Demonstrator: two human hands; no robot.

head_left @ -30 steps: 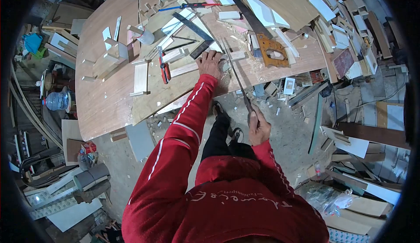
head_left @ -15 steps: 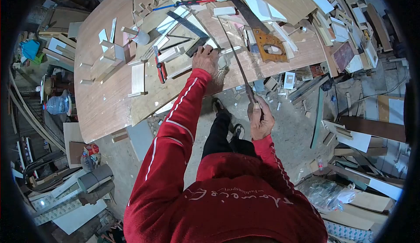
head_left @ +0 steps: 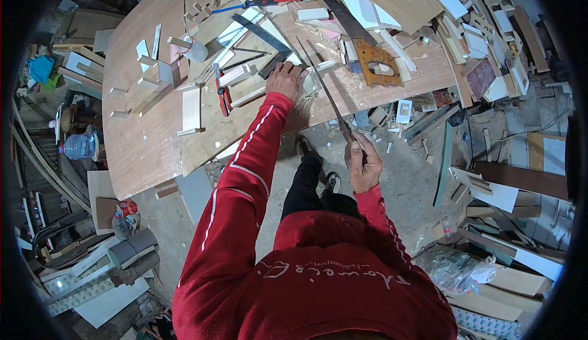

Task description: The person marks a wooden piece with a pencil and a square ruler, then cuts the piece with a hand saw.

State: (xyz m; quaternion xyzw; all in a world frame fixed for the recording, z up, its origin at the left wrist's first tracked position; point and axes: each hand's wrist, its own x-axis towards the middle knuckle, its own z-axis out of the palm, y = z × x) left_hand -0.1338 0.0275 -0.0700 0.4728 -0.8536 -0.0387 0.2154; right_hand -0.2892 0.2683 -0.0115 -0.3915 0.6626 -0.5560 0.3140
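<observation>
My right hand (head_left: pixel 365 163) is closed round the grip of a handsaw (head_left: pixel 331 99), whose long narrow blade points up and left over the table's front edge. The blade crosses a pale wood strip (head_left: pixel 326 66). On that strip, my left hand (head_left: pixel 286 83) presses down with its fingers bent over it; what lies under the palm is hidden. Just beyond those fingers is a try square (head_left: pixel 263 37) with a dark stock. A red-handled utility knife (head_left: pixel 224 99) lies to the left. To the right rests a second saw (head_left: pixel 375 64) with a wide blade and wooden handle.
The wooden table (head_left: pixel 144 156) carries several offcuts and a white cup (head_left: pixel 196 51) holding sticks. A wooden piece with pegs (head_left: pixel 153 89) stands at the left. Scrap wood is piled on the right, and a water jug (head_left: pixel 79 146) is on the far left.
The saw in my right hand has shifted slightly up and left, its tip further over the table. My left hand has barely moved.
</observation>
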